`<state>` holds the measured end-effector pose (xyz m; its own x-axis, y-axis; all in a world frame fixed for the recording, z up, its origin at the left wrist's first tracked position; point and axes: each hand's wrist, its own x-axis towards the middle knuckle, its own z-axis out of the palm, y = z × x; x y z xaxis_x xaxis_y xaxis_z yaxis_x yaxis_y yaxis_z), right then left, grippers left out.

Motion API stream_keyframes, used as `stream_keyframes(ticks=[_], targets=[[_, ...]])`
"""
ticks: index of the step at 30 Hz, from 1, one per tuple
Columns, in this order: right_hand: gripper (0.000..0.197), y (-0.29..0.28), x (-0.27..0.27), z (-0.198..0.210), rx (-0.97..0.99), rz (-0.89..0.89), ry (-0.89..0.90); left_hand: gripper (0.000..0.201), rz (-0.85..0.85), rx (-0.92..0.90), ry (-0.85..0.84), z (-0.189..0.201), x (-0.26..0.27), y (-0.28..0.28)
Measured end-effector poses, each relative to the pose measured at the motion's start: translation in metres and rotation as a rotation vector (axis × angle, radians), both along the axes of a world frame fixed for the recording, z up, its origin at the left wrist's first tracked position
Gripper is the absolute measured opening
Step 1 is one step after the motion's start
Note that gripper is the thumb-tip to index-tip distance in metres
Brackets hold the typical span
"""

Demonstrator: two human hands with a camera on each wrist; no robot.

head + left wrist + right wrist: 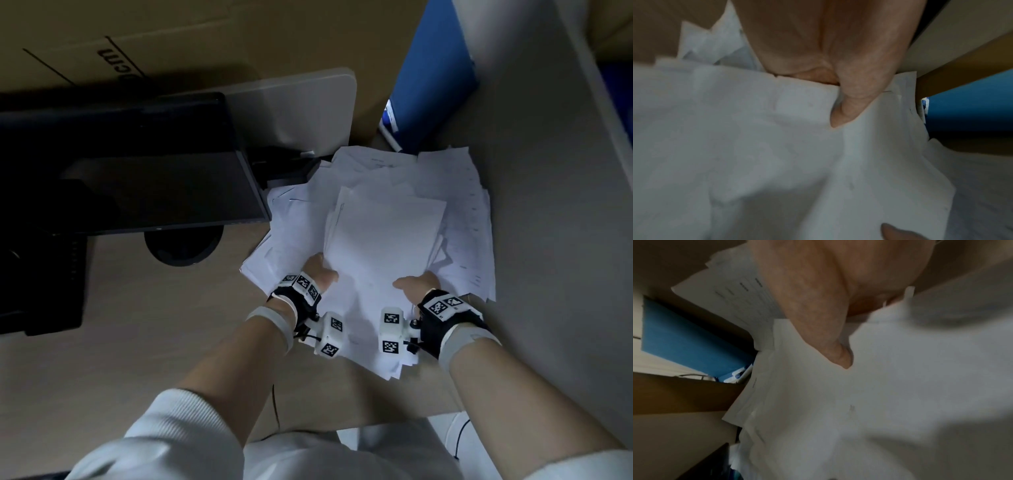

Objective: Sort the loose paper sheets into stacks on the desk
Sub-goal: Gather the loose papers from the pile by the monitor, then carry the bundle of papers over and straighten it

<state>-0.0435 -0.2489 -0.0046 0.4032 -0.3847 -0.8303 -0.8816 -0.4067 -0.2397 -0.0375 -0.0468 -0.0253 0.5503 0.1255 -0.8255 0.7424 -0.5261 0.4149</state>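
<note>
A messy heap of white paper sheets (455,219) lies on the desk (154,325) by the right wall. Above it I hold a thick bundle of sheets (376,246) with both hands. My left hand (320,274) grips the bundle's left edge, thumb (846,112) on top and fingers hidden under the paper (756,146). My right hand (416,284) grips the right side, its thumb (838,356) pressed on the top sheet (900,386) and its fingers hidden beneath.
A dark monitor (137,178) on a round base (183,248) stands at the left. A blue folder (431,72) leans at the back right against a pale partition (548,171). Cardboard boxes (137,44) rise behind the desk.
</note>
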Motion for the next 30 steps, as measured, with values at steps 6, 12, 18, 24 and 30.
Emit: stream_keyframes(ticks=[6,12,18,24,30], targets=[[0.072,0.009,-0.027,0.011,-0.005,-0.131,-0.151,0.016,0.066,-0.080,-0.095,0.022,-0.017,0.003],[0.045,0.033,-0.057,0.047,0.131,-0.141,-0.312,0.012,0.334,-0.127,-0.157,0.049,-0.050,0.027],[0.018,0.072,-0.059,0.091,0.361,0.039,-0.474,0.015,0.610,-0.066,-0.314,0.099,-0.084,0.060],[0.026,0.117,-0.055,0.127,0.538,0.179,-0.644,0.032,0.981,-0.027,-0.692,0.159,-0.116,0.084],[0.018,0.181,-0.063,0.156,0.545,0.394,-0.652,0.028,1.173,0.016,-0.766,0.197,-0.156,0.135]])
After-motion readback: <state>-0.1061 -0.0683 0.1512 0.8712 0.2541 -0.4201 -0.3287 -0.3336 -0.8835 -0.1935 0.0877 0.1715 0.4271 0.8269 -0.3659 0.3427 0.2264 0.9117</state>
